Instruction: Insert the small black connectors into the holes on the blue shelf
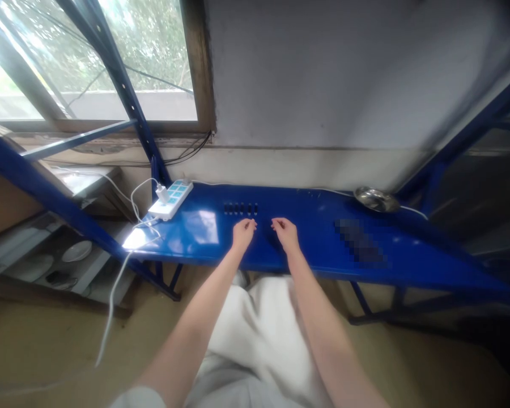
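Note:
Several small dark pieces [242, 209] with light ends stand or lie in a row on the blue table [318, 238]. Just in front of that row, at its right end, is my left hand [243, 233], thumb and fingers pinched together. My right hand [285, 232] hovers a short way to the right with its fingers also drawn into a pinch. A gap separates the two hands. Whatever sits between the fingertips of either hand is too small to make out.
On the table's left end lies a white power strip [170, 207] with a plug [162, 193] in it and loose white cables. A shiny metal bowl [374, 199] sits at the back right, near a blurred-out dark object [359, 242]. Blue frame posts [130, 96] rise at the left.

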The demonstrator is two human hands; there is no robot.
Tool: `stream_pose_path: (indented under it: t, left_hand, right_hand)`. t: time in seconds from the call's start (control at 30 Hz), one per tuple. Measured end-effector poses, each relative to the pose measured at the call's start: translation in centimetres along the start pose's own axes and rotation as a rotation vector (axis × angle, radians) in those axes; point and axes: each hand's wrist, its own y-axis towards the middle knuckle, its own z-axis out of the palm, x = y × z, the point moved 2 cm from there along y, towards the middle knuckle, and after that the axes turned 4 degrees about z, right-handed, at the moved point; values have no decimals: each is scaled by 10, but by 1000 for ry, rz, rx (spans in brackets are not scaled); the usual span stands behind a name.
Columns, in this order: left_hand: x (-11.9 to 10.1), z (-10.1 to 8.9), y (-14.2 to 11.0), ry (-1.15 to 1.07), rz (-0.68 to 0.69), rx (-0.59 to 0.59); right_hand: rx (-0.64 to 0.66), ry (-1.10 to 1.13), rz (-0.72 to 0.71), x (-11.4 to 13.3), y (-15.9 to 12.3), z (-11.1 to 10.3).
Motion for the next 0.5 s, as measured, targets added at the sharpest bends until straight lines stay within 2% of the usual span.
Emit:
stream_pose_path:
  t: [0.5]
  left_hand:
    - [1, -1, 0, 4, 12, 18]
  right_hand:
    - [14, -69, -32, 2, -2, 1]
